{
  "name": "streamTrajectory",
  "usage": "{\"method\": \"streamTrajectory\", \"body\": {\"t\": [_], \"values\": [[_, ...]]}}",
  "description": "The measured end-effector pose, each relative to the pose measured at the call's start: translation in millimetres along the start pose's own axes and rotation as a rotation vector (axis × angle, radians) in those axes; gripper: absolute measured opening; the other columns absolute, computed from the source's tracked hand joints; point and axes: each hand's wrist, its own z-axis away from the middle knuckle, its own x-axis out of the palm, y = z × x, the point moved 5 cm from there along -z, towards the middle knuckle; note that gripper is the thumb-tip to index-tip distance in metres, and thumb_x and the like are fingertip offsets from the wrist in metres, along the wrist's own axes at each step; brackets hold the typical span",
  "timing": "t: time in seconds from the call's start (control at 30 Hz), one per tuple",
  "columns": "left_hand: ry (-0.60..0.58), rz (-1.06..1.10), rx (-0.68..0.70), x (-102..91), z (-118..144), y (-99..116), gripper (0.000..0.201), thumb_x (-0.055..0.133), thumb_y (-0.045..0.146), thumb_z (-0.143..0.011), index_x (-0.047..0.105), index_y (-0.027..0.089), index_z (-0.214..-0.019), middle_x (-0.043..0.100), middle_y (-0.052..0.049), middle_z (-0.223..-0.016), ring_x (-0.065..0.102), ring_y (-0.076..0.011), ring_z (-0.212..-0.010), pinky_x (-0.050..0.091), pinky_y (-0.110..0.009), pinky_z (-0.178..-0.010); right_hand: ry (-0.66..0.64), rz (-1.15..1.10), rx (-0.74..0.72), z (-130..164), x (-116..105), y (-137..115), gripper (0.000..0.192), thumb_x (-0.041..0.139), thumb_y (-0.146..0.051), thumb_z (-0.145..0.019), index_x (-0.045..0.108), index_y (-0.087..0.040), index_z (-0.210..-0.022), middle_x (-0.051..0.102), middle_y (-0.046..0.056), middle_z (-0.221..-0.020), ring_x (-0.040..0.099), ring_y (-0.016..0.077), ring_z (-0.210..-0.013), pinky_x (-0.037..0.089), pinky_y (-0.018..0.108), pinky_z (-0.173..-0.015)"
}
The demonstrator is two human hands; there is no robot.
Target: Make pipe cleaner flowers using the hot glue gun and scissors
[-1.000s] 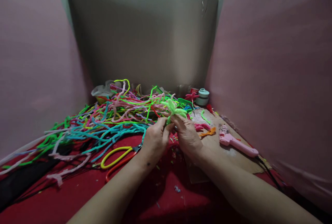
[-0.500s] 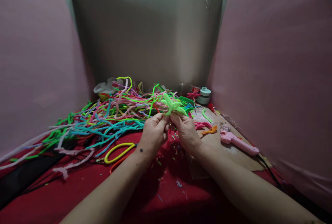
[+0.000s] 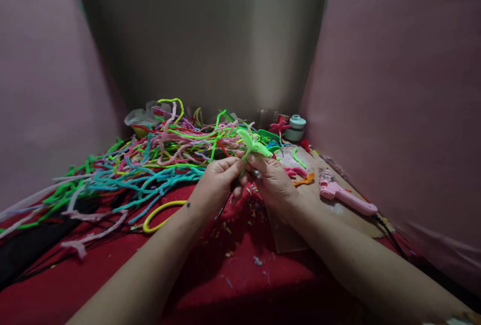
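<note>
A bright green pipe-cleaner flower (image 3: 251,143) with several pointed petals is pinched between my two hands, over the red cloth. My left hand (image 3: 221,177) is closed, thumb and fingertips on the stem just under the petals. My right hand (image 3: 272,177) is closed too, its thumb pressing the base of the petals on the right side. A thin dark stem end shows below my left fingers. Part of the flower's base is hidden by the fingertips. Behind it lies a tangled heap of coloured pipe cleaners (image 3: 176,147).
A pink glue gun (image 3: 349,199) rests on a cardboard sheet (image 3: 285,237) at right, its cord trailing off. Yellow-handled scissors (image 3: 150,219) lie left of my arm. A pale-blue bottle (image 3: 295,128) and a pink pipe-cleaner flower (image 3: 279,127) stand behind. Pink walls flank both sides.
The green flower has turned, so its petals now lean to the right. My right thumb has moved up onto its base. The view has shifted slightly.
</note>
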Motion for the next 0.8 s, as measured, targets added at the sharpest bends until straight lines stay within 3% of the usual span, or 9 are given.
{"method": "streamTrajectory", "body": {"t": [0.13,0.23,0.37,0.5,0.67,0.8], "values": [[0.260,-0.579,0.259,-6.3,2,7,0.014,0.056,0.027,-0.079,0.058,0.018,-0.068,0.052,0.002,-0.056,0.044,-0.0092,-0.048,0.034,-0.021,-0.050,0.066,0.021,-0.094,0,-5,1,0.014,0.071,-0.031,-0.069,0.068,-0.018,-0.072,0.058,-0.002,-0.063,0.041,0.0087,-0.052,0.035,0.024,-0.051],[0.346,-0.723,0.310,-7.7,2,4,0.013,0.053,0.023,-0.079,0.060,0.020,-0.069,0.053,0.002,-0.055,0.044,-0.0098,-0.048,0.033,-0.021,-0.052,0.148,0.017,-0.133,0,-8,3,0.012,0.074,-0.026,-0.064,0.069,-0.019,-0.072,0.061,-0.002,-0.067,0.044,0.0092,-0.056,0.038,0.024,-0.055],[0.270,-0.397,0.090,-7.2,-5,-7,0.030,0.051,0.035,-0.080,0.048,0.019,-0.055,0.044,0.005,-0.042,0.037,-0.0069,-0.035,0.028,-0.019,-0.040,0.175,0.019,-0.125,-1,-8,7,0.011,0.072,-0.025,-0.064,0.069,-0.017,-0.072,0.062,-0.002,-0.064,0.049,0.0109,-0.057,0.041,0.024,-0.054],[0.201,-0.103,-0.063,-3.6,-8,-11,0.029,0.059,0.040,-0.073,0.048,0.017,-0.059,0.043,0.007,-0.041,0.032,-0.0043,-0.030,0.021,-0.018,-0.034,0.181,-0.014,-0.096,-2,-8,9,0.012,0.073,-0.026,-0.064,0.068,-0.016,-0.069,0.061,-0.001,-0.062,0.050,0.0104,-0.055,0.042,0.023,-0.052],[0.154,0.080,-0.099,-9.6,-14,-9,0.037,0.068,0.046,-0.065,0.047,0.016,-0.058,0.037,0.009,-0.039,0.024,-0.0014,-0.029,0.016,-0.016,-0.033,0.221,0.009,-0.098,-8,1,3,0.017,0.074,-0.030,-0.063,0.066,-0.015,-0.064,0.056,-0.002,-0.056,0.047,0.0092,-0.049,0.040,0.022,-0.047],[0.100,0.052,-0.050,-15.6,-25,10,0.033,0.067,0.044,-0.068,0.051,0.016,-0.062,0.039,0.009,-0.041,0.026,-0.0025,-0.031,0.016,-0.017,-0.033,0.199,0.032,-0.133,-20,11,-9,0.017,0.075,-0.030,-0.062,0.067,-0.016,-0.068,0.056,-0.002,-0.057,0.045,0.0088,-0.050,0.040,0.023,-0.048]]}}
